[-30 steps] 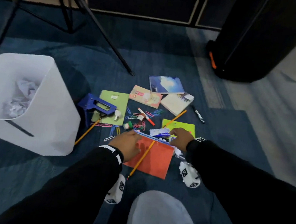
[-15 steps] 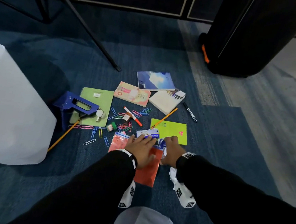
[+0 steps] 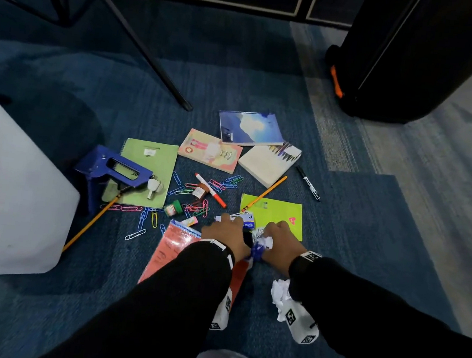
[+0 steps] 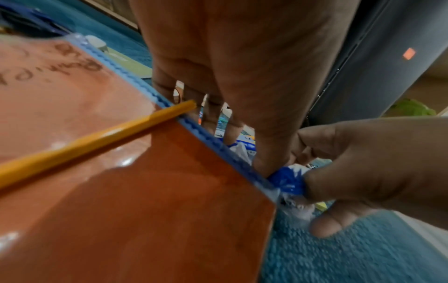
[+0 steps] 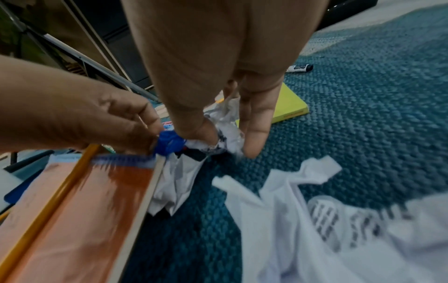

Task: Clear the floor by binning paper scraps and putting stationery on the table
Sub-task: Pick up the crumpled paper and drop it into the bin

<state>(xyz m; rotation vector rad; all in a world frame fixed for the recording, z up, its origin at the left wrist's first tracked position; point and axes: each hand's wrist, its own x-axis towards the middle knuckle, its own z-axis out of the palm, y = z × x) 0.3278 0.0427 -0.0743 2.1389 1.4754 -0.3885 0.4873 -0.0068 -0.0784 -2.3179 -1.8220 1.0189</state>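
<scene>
A crumpled blue-and-white paper scrap (image 3: 259, 247) lies at the top right corner of the orange notepad (image 3: 172, 248). My left hand (image 3: 231, 229) and my right hand (image 3: 277, 235) meet over it. In the right wrist view my right hand (image 5: 227, 141) pinches the scrap's white part (image 5: 225, 114), and the left hand (image 5: 145, 134) pinches its blue end (image 5: 169, 143). The left wrist view shows the same blue end (image 4: 288, 181) between both thumbs. A yellow pencil (image 4: 97, 137) lies on the notepad. The white bin (image 3: 8, 198) stands at the left.
Another crumpled white paper (image 3: 279, 292) lies under my right forearm. Notebooks, coloured paper clips (image 3: 197, 206), a red marker (image 3: 210, 189), a black marker (image 3: 308, 183), a blue stapler (image 3: 107, 168) and pencils are spread on the blue carpet. A black speaker (image 3: 401, 65) and stand legs (image 3: 144, 43) are behind.
Both hands have drawn together at the notepad's top right corner and taken hold of the blue-and-white scrap. The head view has swung right, so the bin's opening is out of frame.
</scene>
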